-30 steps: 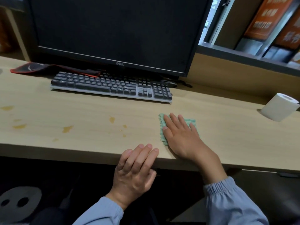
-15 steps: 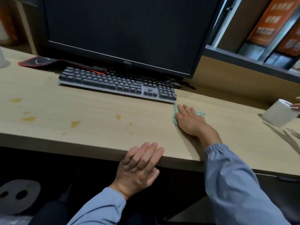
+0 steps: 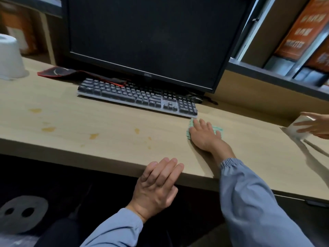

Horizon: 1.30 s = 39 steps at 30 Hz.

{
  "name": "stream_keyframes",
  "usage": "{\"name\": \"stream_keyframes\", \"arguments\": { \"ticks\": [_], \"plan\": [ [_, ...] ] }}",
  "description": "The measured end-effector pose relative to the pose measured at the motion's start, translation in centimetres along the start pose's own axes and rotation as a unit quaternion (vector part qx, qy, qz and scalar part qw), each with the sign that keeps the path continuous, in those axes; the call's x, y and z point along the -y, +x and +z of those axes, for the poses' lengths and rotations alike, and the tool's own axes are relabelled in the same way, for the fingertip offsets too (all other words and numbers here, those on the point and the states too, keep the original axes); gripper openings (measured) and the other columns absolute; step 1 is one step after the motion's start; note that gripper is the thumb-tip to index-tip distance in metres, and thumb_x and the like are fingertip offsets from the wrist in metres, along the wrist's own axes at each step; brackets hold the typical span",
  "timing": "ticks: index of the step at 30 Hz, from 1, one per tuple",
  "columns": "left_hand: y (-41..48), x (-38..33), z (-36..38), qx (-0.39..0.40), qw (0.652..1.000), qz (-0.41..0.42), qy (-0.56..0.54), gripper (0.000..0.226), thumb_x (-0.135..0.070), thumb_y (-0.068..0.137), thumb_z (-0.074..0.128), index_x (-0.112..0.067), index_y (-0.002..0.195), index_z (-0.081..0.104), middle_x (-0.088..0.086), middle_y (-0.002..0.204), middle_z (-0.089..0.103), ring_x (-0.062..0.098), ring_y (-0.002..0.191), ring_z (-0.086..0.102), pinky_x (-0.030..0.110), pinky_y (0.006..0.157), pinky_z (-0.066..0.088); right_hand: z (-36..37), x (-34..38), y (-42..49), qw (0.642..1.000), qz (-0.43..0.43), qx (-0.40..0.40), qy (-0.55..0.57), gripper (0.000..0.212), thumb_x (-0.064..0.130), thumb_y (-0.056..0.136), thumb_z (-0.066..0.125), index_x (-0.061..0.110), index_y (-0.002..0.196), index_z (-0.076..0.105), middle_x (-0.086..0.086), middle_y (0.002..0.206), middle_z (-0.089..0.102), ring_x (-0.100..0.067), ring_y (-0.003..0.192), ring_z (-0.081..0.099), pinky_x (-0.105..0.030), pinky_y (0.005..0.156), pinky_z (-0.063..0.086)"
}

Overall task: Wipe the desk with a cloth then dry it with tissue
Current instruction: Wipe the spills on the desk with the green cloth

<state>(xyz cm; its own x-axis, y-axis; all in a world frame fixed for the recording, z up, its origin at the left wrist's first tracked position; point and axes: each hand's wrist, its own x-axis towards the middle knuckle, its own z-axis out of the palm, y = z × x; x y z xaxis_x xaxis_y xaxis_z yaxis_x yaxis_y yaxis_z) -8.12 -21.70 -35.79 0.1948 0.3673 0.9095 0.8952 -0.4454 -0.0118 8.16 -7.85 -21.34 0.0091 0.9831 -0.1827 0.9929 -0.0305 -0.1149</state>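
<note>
While left hand point(image 3: 156, 184) rests flat and empty on the table point(image 3: 71, 122) edge, right hand point(image 3: 204, 136) lies flat, fingers spread, pressing the cloth point(image 3: 219, 130) just off the keyboard point(image 3: 137, 97) corner. Cloth looks thin, limp, light: palm pressure should drag it; stains point(image 3: 93, 136) sit left, unwiped.

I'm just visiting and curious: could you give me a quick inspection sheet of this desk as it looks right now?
Surface: desk wooden, yellowish stains left of centre.
Job's things: cloth, green, flat on the desk by the right end of the keyboard; tissue roll at far right, gripped by another person's hand.
Clutter: monitor, red-edged mat, white object far left.
Hands: right hand presses flat on the cloth; left hand rests on the desk's front edge, fingers straight.
Cables: dark cable behind the keyboard.
Surroundings: shelf with books at right.
</note>
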Motion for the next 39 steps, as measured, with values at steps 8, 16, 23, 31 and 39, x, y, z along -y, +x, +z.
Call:
{"name": "stream_keyframes", "arguments": {
  "ticks": [8,16,23,31,39],
  "plan": [
    [-0.1,0.3,-0.2,0.017,1.0,0.017,0.007,0.064,-0.025,0.081,0.059,-0.019,0.145,0.056,-0.001,0.148,0.052,0.018,0.135,0.051,0.035,0.119,0.03,1.4,2.1,-1.8,0.99,-0.141,0.004,-0.027,0.058,0.045,0.111,0.014,0.033,0.165,-0.002,0.005,0.173,-0.009,-0.019,0.158,-0.011,-0.051,0.126,-0.002],
    [0.2,1.4,-2.6,0.105,0.994,0.043,-0.001,0.068,-0.023,0.083,0.061,-0.019,0.151,0.055,0.0,0.153,0.055,0.017,0.142,0.051,0.036,0.121,0.032,0.6,1.4,-0.7,0.999,-0.051,0.009,-0.015,0.058,0.045,0.11,0.011,0.032,0.165,-0.002,0.007,0.172,-0.013,-0.021,0.158,-0.014,-0.054,0.125,-0.005],
    [0.5,2.4,-4.8,0.078,0.996,0.004,-0.046,0.06,-0.015,0.082,0.062,-0.009,0.142,0.058,0.01,0.149,0.055,0.029,0.145,0.047,0.048,0.12,0.038,2.4,3.0,-5.3,0.983,-0.184,0.012,-0.021,0.057,0.049,0.11,0.012,0.039,0.164,-0.005,0.014,0.171,-0.014,-0.012,0.156,-0.017,-0.047,0.126,-0.007],
    [-1.4,5.3,-5.2,0.053,0.998,-0.042,0.008,0.048,-0.019,0.093,0.051,-0.011,0.139,0.063,0.011,0.136,0.05,0.032,0.134,0.05,0.054,0.122,0.033,1.2,3.6,-2.5,0.996,-0.091,0.008,-0.012,0.059,0.047,0.11,0.01,0.033,0.165,-0.004,0.006,0.172,-0.012,-0.02,0.158,-0.015,-0.054,0.125,-0.007],
    [-2.1,5.8,-3.7,0.003,0.999,-0.026,0.019,0.051,-0.018,0.091,0.054,-0.016,0.142,0.056,0.007,0.137,0.048,0.027,0.131,0.05,0.046,0.119,0.038,2.9,2.9,-7.6,0.986,-0.161,0.025,-0.031,0.058,0.053,0.108,0.01,0.043,0.162,-0.009,0.019,0.168,-0.017,-0.009,0.155,-0.02,-0.044,0.125,-0.008]
  ]
}}
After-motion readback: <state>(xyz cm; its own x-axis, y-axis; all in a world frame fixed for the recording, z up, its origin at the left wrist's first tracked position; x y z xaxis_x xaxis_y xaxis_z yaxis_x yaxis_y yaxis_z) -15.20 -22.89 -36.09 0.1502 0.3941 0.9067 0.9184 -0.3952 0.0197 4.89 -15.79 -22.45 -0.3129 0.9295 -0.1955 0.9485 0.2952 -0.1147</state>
